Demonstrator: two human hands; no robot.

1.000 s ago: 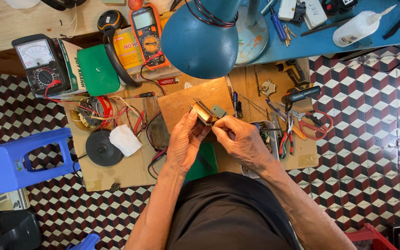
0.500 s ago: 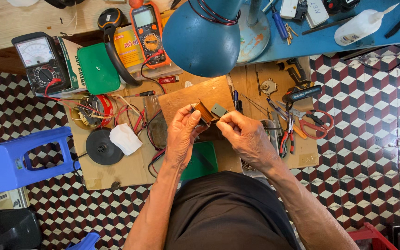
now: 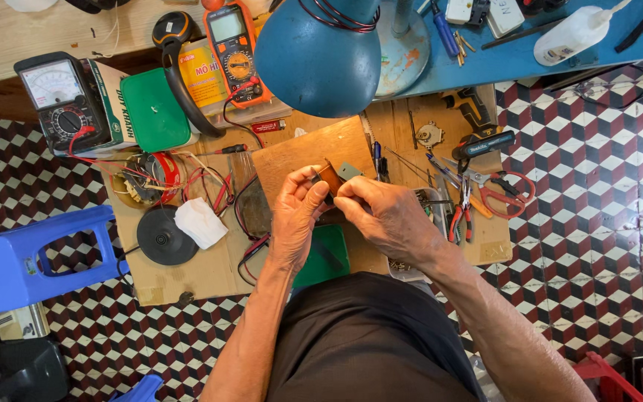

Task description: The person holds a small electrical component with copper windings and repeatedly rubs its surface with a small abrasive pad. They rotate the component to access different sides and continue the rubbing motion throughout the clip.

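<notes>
At the centre of the frame, both hands meet over a wooden board [image 3: 303, 152] on the low workbench [image 3: 187, 275]. The left hand [image 3: 295, 216] pinches a small brown block [image 3: 330, 179], probably a little coil or transformer, between thumb and fingers. The right hand [image 3: 388, 216] is closed at the block's lower edge, fingertips pressed to it; whether it holds a wire or a tool there I cannot tell, since the fingers hide it.

The grip is by fingertips only, so a twist from the right hand could pop the block loose. It would likely drop onto the board or roll among the red and black wires [image 3: 217, 193] to the left, where a small part is hard to find. Fine leads on the block, if it has any, could bend or snap under too hard a pull. The blue lamp shade [image 3: 318, 56] hangs just above the hands, at the top middle, and a raised knuckle could knock it. Pliers and red-handled scissors [image 3: 504, 193] lie right of the right wrist, near enough to be swept off.
</notes>
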